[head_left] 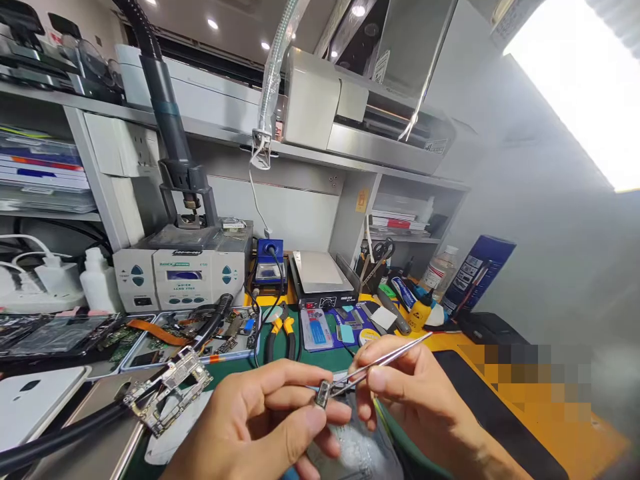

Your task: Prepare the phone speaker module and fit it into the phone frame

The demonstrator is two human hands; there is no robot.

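Between the thumb and fingers of my left hand (270, 417) is a small dark metal-edged component (324, 394), its exact kind too small to make out. My right hand (410, 387) is closed around a pair of metal tweezers (395, 352). The tweezer tips reach the component's right side; whether they grip it I cannot tell. Left of my left hand lies a phone circuit board (173, 387). Under both hands is a greyish, shiny surface (360, 433), partly hidden.
A hot-air rework station (183, 277) stands at the back left, and a heating plate (325, 277) at the back centre. Yellow-and-black pliers (281, 333), a tray of parts (135, 357) and a yellow bottle (420, 312) lie around. A black hose (65, 437) crosses the left side.
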